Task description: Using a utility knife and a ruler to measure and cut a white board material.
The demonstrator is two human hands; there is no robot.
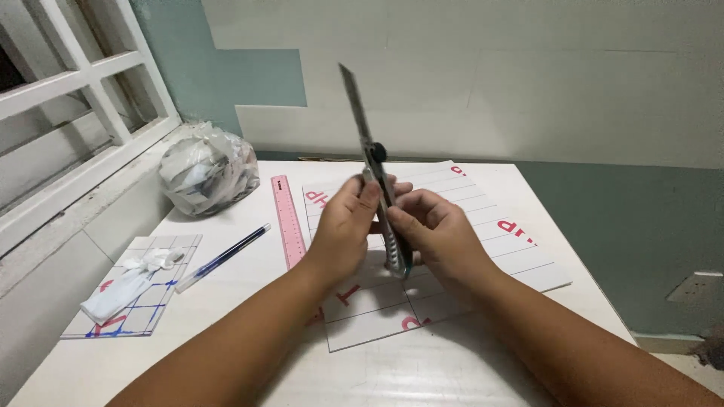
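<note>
Steel and plastic make up the utility knife held upright between both hands above the worktop, blade extended and pointing up toward the wall. It looks light and rigid, though the long thin blade would likely flex or snap under side load and is sharp along its edge; the safe place to hold it is the ribbed handle, well below the black slider knob. The left hand is closed around the upper handle, fingers curled near the knob. The right hand pinches the lower end of the handle.

Beneath the hands lies a white gridded board, flat, ruled with thin lines and marked with red characters. Beside its left edge rests a pink ruler, then a blue pen lying at a slant. Farther left sits a smaller gridded piece with blue and red marks, a white crumpled cloth on top. At the back corner near the window frame stands a clear plastic bag, knotted and stuffed with scraps.
</note>
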